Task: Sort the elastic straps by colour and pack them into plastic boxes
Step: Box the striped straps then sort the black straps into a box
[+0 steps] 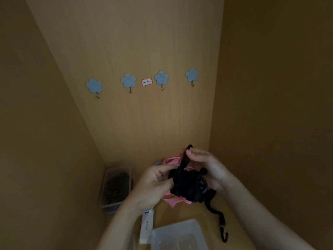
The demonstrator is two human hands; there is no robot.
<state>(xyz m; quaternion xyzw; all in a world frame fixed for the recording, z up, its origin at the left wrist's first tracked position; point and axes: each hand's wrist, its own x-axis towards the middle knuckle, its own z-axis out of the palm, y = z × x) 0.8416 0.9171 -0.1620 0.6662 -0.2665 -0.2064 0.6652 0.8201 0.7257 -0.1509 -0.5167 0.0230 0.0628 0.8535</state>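
My left hand (153,184) and my right hand (207,165) both grip a bundle of black elastic straps (187,184) above the shelf floor. One black strap end stands up by my right fingertips. Another black strap (219,217) trails down to the shelf and ends in a hook. Pink straps (171,200) lie under and behind the bundle. A clear plastic box (115,186) at the left holds dark straps. Another clear plastic box (178,233) stands near the front.
I am working inside a wooden cabinet with side walls close on the left and right. Several blue flower-shaped hooks (128,81) and a small red-edged label (146,81) are on the back wall. A white card (146,226) stands beside the front box.
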